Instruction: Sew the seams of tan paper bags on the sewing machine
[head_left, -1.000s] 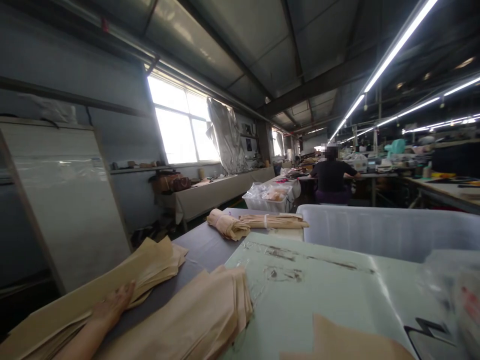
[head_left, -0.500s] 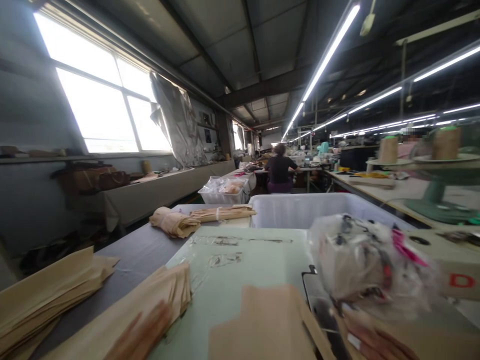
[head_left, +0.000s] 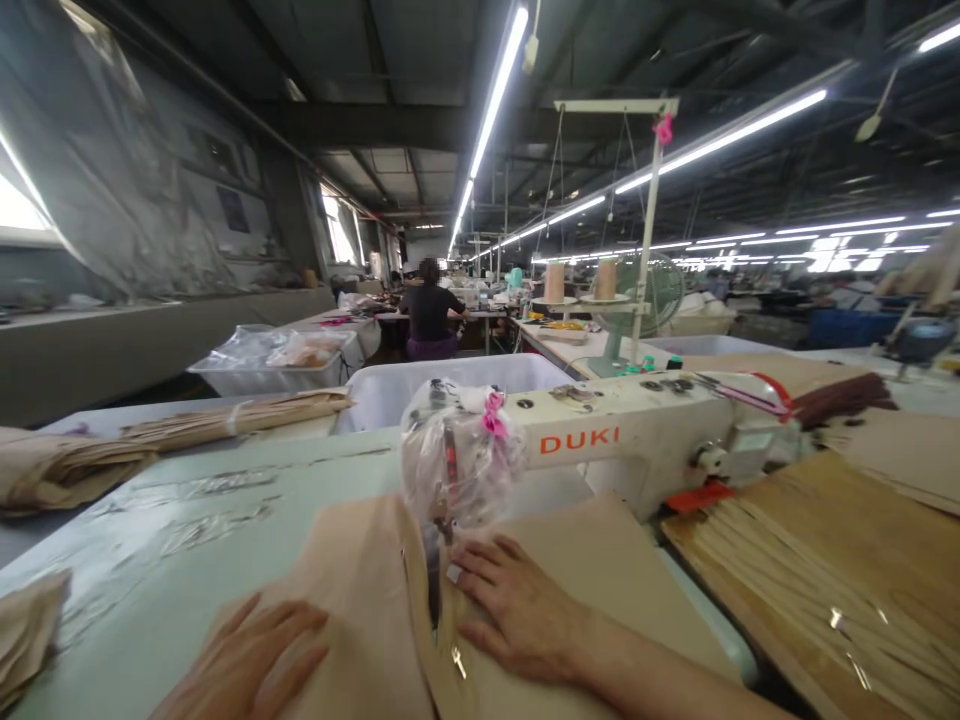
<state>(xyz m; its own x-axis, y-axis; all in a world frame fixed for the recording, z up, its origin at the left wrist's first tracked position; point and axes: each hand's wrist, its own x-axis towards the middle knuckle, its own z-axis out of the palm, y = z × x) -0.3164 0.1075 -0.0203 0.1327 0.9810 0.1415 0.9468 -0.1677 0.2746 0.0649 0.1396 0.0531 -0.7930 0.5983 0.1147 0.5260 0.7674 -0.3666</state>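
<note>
Pale-green worktop (head_left: 150,540): my left hand (head_left: 247,655) lies spread flat, grasping nothing, on the tan fabric (head_left: 360,575); my right hand (head_left: 517,610), likewise released, presses the fabric's right part, just before the white sewing machine (head_left: 622,440).

dim hall | ceiling tube lights (head_left: 487,100) glare | edges blurred, warped

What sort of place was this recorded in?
Most likely a sewing factory floor: a DUKI sewing machine, the left hand and right hand flat on tan fabric at its needle, thread cones on a stand, rows of work tables under strip lights.
</note>
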